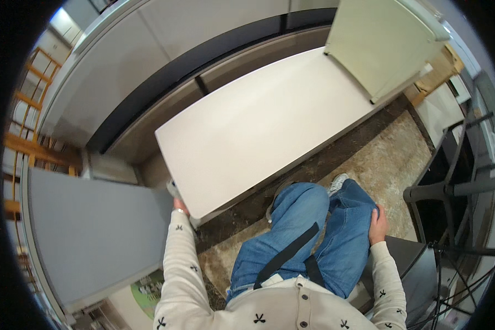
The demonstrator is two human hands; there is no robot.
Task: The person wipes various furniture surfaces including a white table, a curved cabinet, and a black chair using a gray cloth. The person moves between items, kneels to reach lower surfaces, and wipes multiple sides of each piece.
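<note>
My left hand [180, 205] is at the near left corner of a white tabletop [255, 123], mostly hidden by its edge and my sleeve. A small whitish object [172, 189] is just beyond it; I cannot tell whether the hand holds it. On the outer side of my bent knee, over blue jeans [348, 231], rests my right hand [378, 226], with nothing seen in it. A pale green box-like cabinet or appliance [385, 45] stands on small black feet at the tabletop's far right end.
A grey panel [99, 231] stands close on my left, with wooden frames [37, 146] beyond it. Light panels with a dark band [214, 49] run behind the table. To the right are a black metal-and-plastic frame [449, 189], a dark box [408, 264] and loose black cables [462, 297].
</note>
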